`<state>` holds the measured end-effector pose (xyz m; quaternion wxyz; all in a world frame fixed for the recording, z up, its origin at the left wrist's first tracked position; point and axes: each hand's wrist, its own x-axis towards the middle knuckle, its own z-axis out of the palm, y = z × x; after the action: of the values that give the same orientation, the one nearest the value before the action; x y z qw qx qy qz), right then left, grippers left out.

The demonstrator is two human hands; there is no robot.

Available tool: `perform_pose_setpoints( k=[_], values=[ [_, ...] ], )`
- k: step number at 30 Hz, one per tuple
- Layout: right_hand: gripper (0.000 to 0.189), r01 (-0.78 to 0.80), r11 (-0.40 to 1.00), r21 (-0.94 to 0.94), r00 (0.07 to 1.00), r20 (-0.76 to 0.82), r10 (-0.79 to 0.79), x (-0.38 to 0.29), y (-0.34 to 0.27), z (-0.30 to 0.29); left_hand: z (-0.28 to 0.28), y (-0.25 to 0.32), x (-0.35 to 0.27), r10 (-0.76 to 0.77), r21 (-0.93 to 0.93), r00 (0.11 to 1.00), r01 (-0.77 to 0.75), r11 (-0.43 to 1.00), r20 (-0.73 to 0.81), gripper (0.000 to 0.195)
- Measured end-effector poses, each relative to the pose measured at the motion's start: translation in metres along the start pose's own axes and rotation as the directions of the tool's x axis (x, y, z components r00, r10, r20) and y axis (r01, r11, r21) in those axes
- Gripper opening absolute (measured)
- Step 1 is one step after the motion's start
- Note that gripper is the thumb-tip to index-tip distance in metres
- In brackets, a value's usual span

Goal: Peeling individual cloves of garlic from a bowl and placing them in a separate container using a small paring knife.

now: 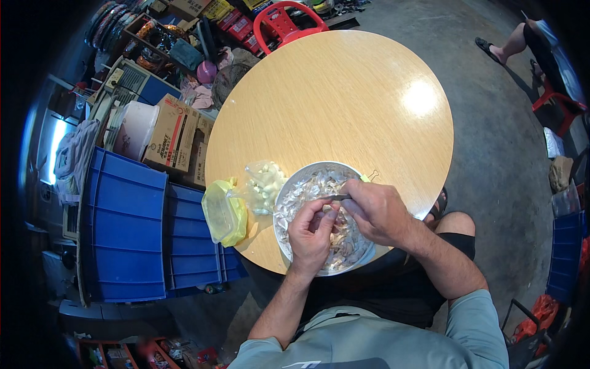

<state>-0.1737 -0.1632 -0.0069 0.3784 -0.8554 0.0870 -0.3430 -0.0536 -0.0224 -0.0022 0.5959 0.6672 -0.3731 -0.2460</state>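
Observation:
A large white basin point(280, 246) full of papery garlic skins point(302, 189) stands at the near edge of the round wooden table point(332, 106). Over it, my left hand point(313, 230) pinches a small pale piece, which looks like a garlic clove point(328, 210), between thumb and fingertips. My right hand point(380, 212) grips a small knife point(339, 197), its dark blade lying across to the left fingertips. Left of the basin lies a clear plastic bag of peeled garlic cloves point(265, 184). Beside that, a clear plastic container point(217, 214) rests in a yellow plastic bag point(237, 221).
A binder clip point(373, 175) sits by the basin's right rim. Blue plastic crates point(126, 226) and cardboard boxes point(170, 136) flank the table's left side. A red plastic chair point(290, 23) stands beyond the table. At the far right, a person point(544, 50) sits on a red seat.

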Motion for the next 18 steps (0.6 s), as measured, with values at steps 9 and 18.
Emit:
perform_pose_setpoints(
  k=[9, 18],
  values=[
    [0.021, -0.016, 0.999, 0.033, 0.999, 0.039, 0.015, 0.0019, -0.0049, -0.0008, -0.0036, -0.0055, -0.0035, 0.111, -0.065, 0.993, -0.108, 0.992, 0.032, 0.023],
    [0.026, -0.015, 0.999, 0.041, 1.000, 0.022, 0.014, 0.0016, -0.0058, 0.0009, 0.0015, -0.0001, -0.0038, 0.134, -0.144, 0.991, -0.129, 0.981, 0.028, 0.018]
  ],
)
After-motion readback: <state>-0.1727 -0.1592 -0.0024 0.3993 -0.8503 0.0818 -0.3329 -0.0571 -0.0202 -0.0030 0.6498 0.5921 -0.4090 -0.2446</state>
